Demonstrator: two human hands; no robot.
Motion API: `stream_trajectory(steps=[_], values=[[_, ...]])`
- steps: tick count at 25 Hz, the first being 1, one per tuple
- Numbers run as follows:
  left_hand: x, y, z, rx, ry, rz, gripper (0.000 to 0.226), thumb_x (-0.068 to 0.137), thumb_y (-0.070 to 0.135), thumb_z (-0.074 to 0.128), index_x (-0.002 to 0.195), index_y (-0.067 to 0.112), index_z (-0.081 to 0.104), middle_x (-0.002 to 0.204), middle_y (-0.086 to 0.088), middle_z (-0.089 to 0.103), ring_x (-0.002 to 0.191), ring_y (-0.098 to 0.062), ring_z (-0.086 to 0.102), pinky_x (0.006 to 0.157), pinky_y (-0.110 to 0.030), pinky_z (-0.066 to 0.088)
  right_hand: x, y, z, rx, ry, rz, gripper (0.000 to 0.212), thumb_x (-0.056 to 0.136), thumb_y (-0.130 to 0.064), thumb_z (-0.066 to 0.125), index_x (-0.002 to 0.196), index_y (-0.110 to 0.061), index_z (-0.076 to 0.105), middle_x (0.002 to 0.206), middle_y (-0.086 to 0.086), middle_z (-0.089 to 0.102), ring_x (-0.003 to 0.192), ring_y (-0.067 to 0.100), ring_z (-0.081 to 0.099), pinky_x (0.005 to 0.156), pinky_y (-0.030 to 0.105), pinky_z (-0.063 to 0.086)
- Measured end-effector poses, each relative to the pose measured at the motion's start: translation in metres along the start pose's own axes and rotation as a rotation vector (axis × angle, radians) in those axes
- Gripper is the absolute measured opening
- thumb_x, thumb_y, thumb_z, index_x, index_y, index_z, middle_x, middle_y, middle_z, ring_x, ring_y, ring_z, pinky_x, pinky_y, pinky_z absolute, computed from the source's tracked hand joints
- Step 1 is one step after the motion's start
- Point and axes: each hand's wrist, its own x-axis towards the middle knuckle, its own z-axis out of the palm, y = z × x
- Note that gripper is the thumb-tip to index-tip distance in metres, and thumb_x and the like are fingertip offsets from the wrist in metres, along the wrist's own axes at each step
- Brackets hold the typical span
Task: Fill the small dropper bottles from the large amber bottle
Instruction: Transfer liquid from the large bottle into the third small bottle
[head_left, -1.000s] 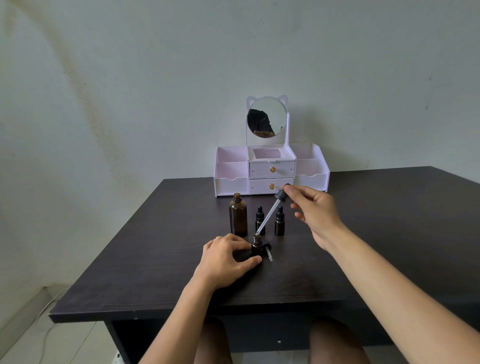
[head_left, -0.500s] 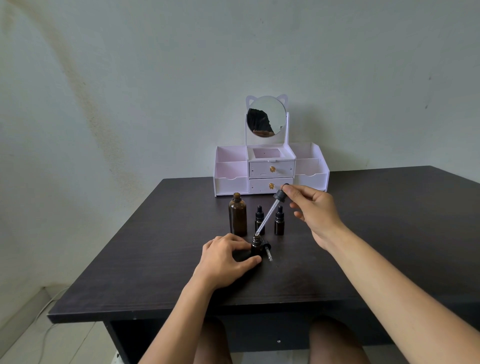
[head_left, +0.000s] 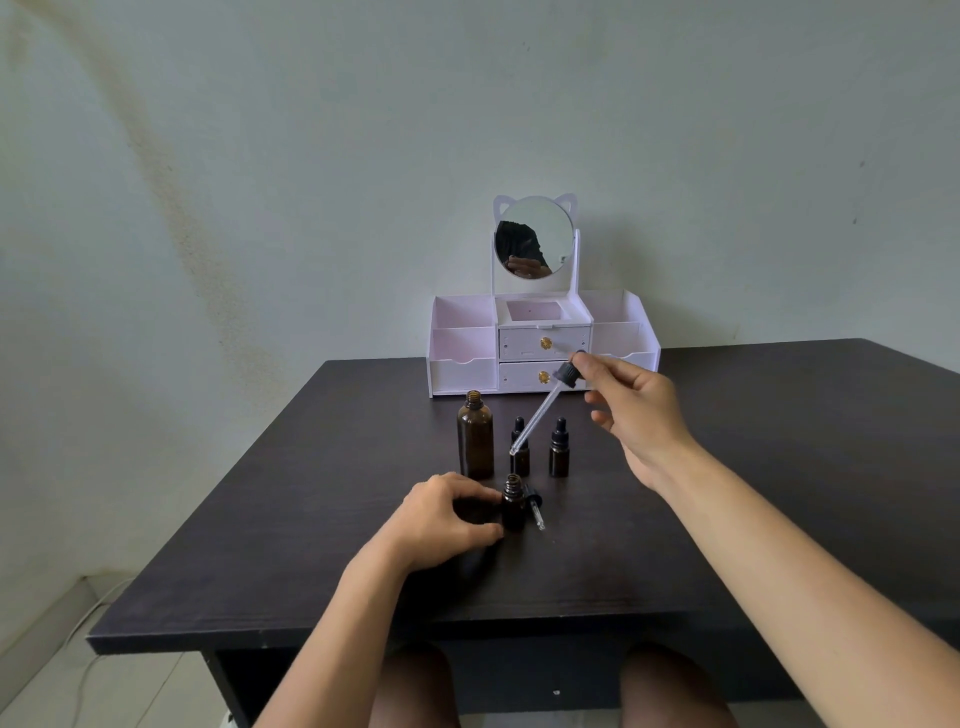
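The large amber bottle (head_left: 475, 436) stands uncapped on the dark table (head_left: 753, 467). My right hand (head_left: 636, 410) pinches the black bulb of its long glass dropper (head_left: 540, 410), which slants down-left with its tip in the air above the open small bottle (head_left: 513, 506). My left hand (head_left: 447, 519) grips that small bottle at its left side. The bottle's own small dropper cap (head_left: 535, 506) lies on the table just right of it. Two capped small bottles (head_left: 519, 451) (head_left: 559, 451) stand behind, right of the large one.
A white and pink organiser (head_left: 543, 343) with drawers and a round mirror stands at the table's back edge against the wall. The table's near edge runs just in front of my forearms, with my knees below it.
My right hand has lifted the long dropper up and slightly right, so its tip is now clear of the small bottle's mouth. My left hand holds the bottle as before.
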Motion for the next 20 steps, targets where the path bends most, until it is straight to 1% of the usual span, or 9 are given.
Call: stream_trajectory(steps=[1,3,5,7,8,10,13,17,20], values=[[0.004,-0.002,-0.006,-0.036,0.011,-0.031,0.025,0.077,0.035,0.077,0.101,0.038,0.073,0.112,0.018,0.067,0.107,-0.002,0.06,0.097,-0.022,0.044,0.005,-0.005,0.003,0.017,0.007,-0.011,0.014,0.086,-0.032,0.078,0.095,-0.022,0.079,0.079,-0.019,0.072,0.073,0.007,0.055,0.066,0.023,0.045],[0.014,-0.009,-0.014,-0.072,0.148,-0.093,0.019,0.076,0.028,0.076,0.092,0.028,0.066,0.098,0.013,0.069,0.097,-0.007,0.064,0.09,-0.026,0.05,0.016,-0.015,0.011,0.034,0.019,-0.056,0.013,0.086,-0.032,0.077,0.094,-0.022,0.079,0.081,-0.014,0.071,0.072,0.007,0.055,0.06,0.018,0.045],[0.026,-0.017,-0.016,-0.091,0.243,-0.139,0.038,0.073,0.038,0.082,0.098,0.025,0.057,0.099,0.011,0.065,0.097,-0.01,0.062,0.086,-0.028,0.049,0.026,-0.022,0.024,-0.011,0.032,-0.128,0.006,0.087,-0.032,0.077,0.09,-0.026,0.078,0.08,-0.011,0.07,0.071,0.007,0.055,0.055,0.014,0.046],[0.037,-0.021,-0.012,-0.059,0.224,-0.141,0.061,0.067,0.057,0.082,0.115,0.032,0.053,0.106,0.015,0.061,0.102,-0.008,0.059,0.09,-0.034,0.048,0.036,-0.025,0.039,-0.062,0.021,-0.204,0.001,0.087,-0.032,0.077,0.087,-0.031,0.077,0.08,-0.01,0.071,0.07,0.006,0.057,0.055,0.014,0.047],[0.043,-0.024,-0.011,-0.016,0.21,-0.134,0.067,0.066,0.063,0.079,0.121,0.037,0.052,0.108,0.017,0.06,0.105,-0.008,0.058,0.093,-0.037,0.047,0.042,-0.025,0.046,-0.079,0.006,-0.238,0.0,0.088,-0.031,0.076,0.087,-0.031,0.076,0.08,-0.01,0.072,0.068,0.004,0.058,0.058,0.016,0.047],[0.048,-0.026,-0.008,0.099,0.214,-0.112,0.065,0.067,0.072,0.072,0.122,0.042,0.057,0.111,0.017,0.06,0.11,-0.009,0.057,0.095,-0.04,0.045,0.048,-0.024,0.056,-0.115,-0.022,-0.299,0.005,0.089,-0.027,0.076,0.092,-0.024,0.078,0.076,-0.014,0.072,0.064,-0.004,0.06,0.067,0.015,0.048],[0.051,-0.031,-0.003,0.179,0.232,-0.103,0.059,0.071,0.076,0.065,0.118,0.039,0.065,0.116,0.014,0.06,0.113,-0.013,0.054,0.096,-0.04,0.044,0.058,-0.019,0.065,-0.183,-0.049,-0.343,0.017,0.09,-0.023,0.074,0.103,-0.013,0.078,0.079,-0.014,0.072,0.065,-0.01,0.062,0.069,0.01,0.048],[0.051,-0.034,-0.002,0.195,0.242,-0.084,0.06,0.072,0.077,0.062,0.118,0.039,0.064,0.118,0.013,0.059,0.114,-0.014,0.053,0.097,-0.041,0.044,0.063,-0.012,0.069,-0.218,-0.064,-0.356,0.019,0.09,-0.025,0.074,0.105,-0.014,0.078,0.091,-0.011,0.075,0.073,-0.01,0.064,0.074,0.01,0.051],[0.051,-0.035,-0.001,0.206,0.241,-0.083,0.059,0.072,0.077,0.061,0.117,0.038,0.064,0.118,0.013,0.058,0.114,-0.015,0.052,0.097,-0.041,0.044,0.064,-0.013,0.073,-0.237,-0.075,-0.361,0.019,0.09,-0.027,0.074,0.104,-0.015,0.079,0.09,-0.012,0.075,0.078,-0.004,0.066,0.069,0.008,0.049]])
